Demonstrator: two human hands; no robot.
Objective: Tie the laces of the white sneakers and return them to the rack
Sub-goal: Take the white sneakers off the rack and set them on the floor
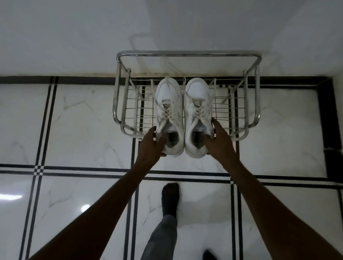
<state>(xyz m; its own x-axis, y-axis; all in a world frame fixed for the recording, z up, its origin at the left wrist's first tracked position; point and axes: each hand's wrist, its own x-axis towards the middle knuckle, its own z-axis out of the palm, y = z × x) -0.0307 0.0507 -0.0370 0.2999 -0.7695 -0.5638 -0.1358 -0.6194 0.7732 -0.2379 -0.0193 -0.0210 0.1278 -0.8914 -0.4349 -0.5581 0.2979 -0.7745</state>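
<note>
Two black-lined white marble floor tiles (88, 126) frame a chrome wire shoe rack (189, 56) against the wall. On its shelf sit the white sneakers, side by side, toes to the wall: left sneaker (169, 102) gripped at the heel by the left hand (151, 146), right sneaker (197, 103) by the right hand (218, 141).
</note>
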